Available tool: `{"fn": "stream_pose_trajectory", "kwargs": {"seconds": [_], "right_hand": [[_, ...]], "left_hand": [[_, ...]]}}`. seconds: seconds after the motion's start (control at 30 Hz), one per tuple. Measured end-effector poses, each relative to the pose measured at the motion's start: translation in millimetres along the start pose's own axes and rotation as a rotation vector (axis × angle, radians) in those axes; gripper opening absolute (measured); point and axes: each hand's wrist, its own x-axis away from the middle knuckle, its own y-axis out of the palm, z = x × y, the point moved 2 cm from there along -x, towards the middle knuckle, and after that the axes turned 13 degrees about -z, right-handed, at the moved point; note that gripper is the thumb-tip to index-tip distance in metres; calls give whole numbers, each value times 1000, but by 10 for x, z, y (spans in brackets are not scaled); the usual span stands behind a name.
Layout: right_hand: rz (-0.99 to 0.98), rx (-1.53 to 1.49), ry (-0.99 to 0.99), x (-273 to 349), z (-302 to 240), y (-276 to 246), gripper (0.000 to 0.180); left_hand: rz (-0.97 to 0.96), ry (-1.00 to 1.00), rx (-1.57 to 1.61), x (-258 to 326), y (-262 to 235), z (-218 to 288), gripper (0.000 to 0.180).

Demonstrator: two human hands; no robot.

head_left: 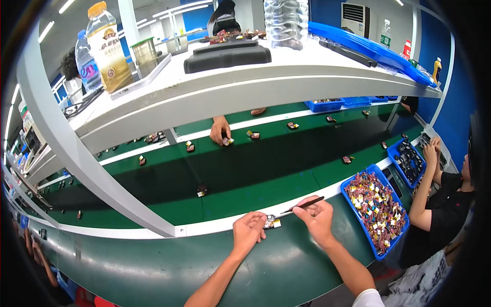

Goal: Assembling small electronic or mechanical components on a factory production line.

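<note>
Green table spreads beneath the 2 hands I am running, with a white rail along its far edge. My left forearm rises from the lower edge and slants up to the right; the left hand is turned inward at its end, knuckles up, fingers curled and gripping the left side of a small electronic part. That part sits between my hands, just by the rail, its pale yellow label toward the right; I cannot tell whether it rests on the surface or is slightly raised. My right forearm, white sleeve at its base, leans up to the left. The right hand pinches a slim dark-handled tool between thumb and fingers, much like a pen, its handle pointing up to the right and its thin metal tip down to the left, near the part. Whether tip and part touch, I cannot tell. Right of that hand stands a blue bin heaped with small parts.
</note>
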Motion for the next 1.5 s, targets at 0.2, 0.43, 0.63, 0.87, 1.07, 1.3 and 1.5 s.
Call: {"fn": "stream_pose_trajectory", "kwargs": {"seconds": [0.2, 0.43, 0.63, 0.87, 1.07, 1.3, 1.5], "right_hand": [[-103, 143, 34, 186, 128, 144, 12], [-120, 318, 21, 236, 195, 174, 15], [-85, 322, 49, 217, 223, 161, 16], [-88, 170, 157, 219, 265, 184, 15], [-53, -66, 237, 201, 333, 155, 13], [-66, -102, 352, 160, 238, 208, 11], [-78, -113, 401, 153, 202, 192, 10]], "left_hand": [[9, 8, -34, 31, 28, -2, 17], [35, 32, -44, 60, 50, 33, 16], [35, 71, -69, 47, 58, 12, 17], [32, 111, -82, 58, 62, -10, 17], [16, 106, -107, 61, 89, 41, 19], [36, 130, -130, 43, 59, 31, 20], [10, 135, -122, 41, 67, 24, 20]]}}
